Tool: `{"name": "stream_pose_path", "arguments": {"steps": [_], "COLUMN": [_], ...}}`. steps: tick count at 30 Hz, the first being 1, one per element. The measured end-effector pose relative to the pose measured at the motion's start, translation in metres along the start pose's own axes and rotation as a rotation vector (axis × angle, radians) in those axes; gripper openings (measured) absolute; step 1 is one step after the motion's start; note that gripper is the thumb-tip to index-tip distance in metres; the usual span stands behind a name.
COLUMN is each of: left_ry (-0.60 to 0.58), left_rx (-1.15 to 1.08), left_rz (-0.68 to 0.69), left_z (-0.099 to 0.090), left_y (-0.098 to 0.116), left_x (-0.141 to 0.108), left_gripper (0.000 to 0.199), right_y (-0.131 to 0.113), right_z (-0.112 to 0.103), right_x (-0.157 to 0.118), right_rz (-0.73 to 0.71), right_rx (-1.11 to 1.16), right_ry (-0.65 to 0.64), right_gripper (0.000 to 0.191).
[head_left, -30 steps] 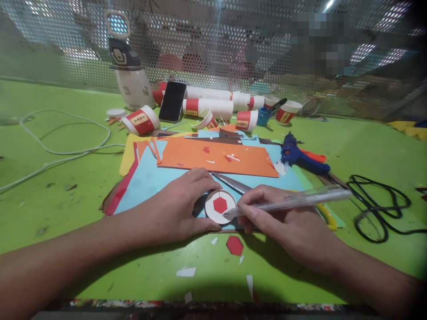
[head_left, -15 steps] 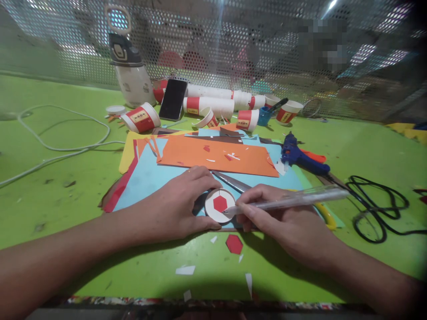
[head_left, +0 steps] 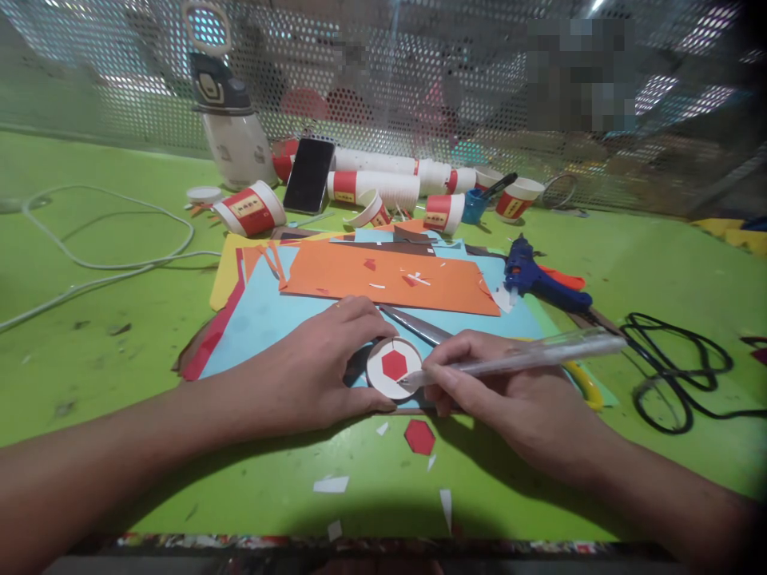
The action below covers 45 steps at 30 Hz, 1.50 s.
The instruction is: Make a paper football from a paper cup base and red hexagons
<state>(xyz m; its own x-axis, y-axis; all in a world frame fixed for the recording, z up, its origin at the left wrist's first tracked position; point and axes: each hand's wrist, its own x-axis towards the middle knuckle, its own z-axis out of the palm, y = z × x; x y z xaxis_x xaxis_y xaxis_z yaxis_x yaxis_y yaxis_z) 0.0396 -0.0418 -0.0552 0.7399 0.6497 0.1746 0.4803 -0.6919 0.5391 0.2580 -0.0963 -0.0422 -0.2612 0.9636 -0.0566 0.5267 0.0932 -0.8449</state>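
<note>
My left hand (head_left: 351,355) grips the left edge of a round white paper cup base (head_left: 377,382), thumb at the front and fingers behind. A red hexagon (head_left: 394,366) lies at the middle of its face, with a short dark line running from its top corner to the rim. In my right hand (head_left: 485,379) is a clear pen (head_left: 539,354), its tip touching the white face just below the hexagon. Behind my right hand, scissors (head_left: 413,324) with yellow handles are partly hidden. A second red hexagon (head_left: 419,438) lies on the green table nearer me.
Under my hands lie blue paper (head_left: 252,335) and an orange sheet (head_left: 383,275) with scraps. A blue glue gun (head_left: 533,279) with a black cord stands right. Behind are paper cups (head_left: 375,188), a phone (head_left: 310,176), a bottle (head_left: 235,136) and a mesh screen (head_left: 371,80).
The view has shifted very slightly. Both hands, the cup base and the pen stay in nearly the same place, with the pen tip still on the white face.
</note>
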Motion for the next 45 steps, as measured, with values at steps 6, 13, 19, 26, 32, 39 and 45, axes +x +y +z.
{"name": "stream_pose_path", "arguments": {"steps": [6, 13, 19, 26, 32, 39, 45], "left_ry": [0.0, -0.01, -0.009, -0.016, -0.014, -0.005, -0.007], "left_rx": [-0.008, -0.012, -0.001, -0.003, -0.01, -0.011, -0.014], "left_rz": [0.016, 0.008, -0.011, -0.002, 0.006, -0.002, 0.01], "left_z": [0.0, 0.0, 0.0, -0.002, -0.001, -0.001, 0.0], "left_y": [-0.001, 0.001, 0.001, 0.002, 0.0, 0.001, -0.001], "left_x": [0.002, 0.002, 0.001, 0.001, 0.001, 0.002, 0.001], "left_gripper": [0.037, 0.037, 0.036, 0.037, 0.037, 0.036, 0.035], "right_y": [0.001, -0.009, -0.007, -0.004, -0.003, -0.003, -0.003], "right_z": [0.001, 0.001, 0.0, 0.001, 0.002, 0.001, 0.0], "right_x": [0.0, 0.001, -0.001, 0.0, -0.001, -0.001, -0.001], "right_rz": [0.022, 0.066, 0.047, 0.061, 0.064, 0.05, 0.063], "right_rx": [0.014, -0.049, 0.001, -0.021, -0.015, -0.047, -0.035], "right_ry": [0.018, -0.007, -0.026, 0.007, -0.001, -0.014, -0.001], "right_gripper": [0.012, 0.012, 0.012, 0.011, 0.012, 0.013, 0.011]}}
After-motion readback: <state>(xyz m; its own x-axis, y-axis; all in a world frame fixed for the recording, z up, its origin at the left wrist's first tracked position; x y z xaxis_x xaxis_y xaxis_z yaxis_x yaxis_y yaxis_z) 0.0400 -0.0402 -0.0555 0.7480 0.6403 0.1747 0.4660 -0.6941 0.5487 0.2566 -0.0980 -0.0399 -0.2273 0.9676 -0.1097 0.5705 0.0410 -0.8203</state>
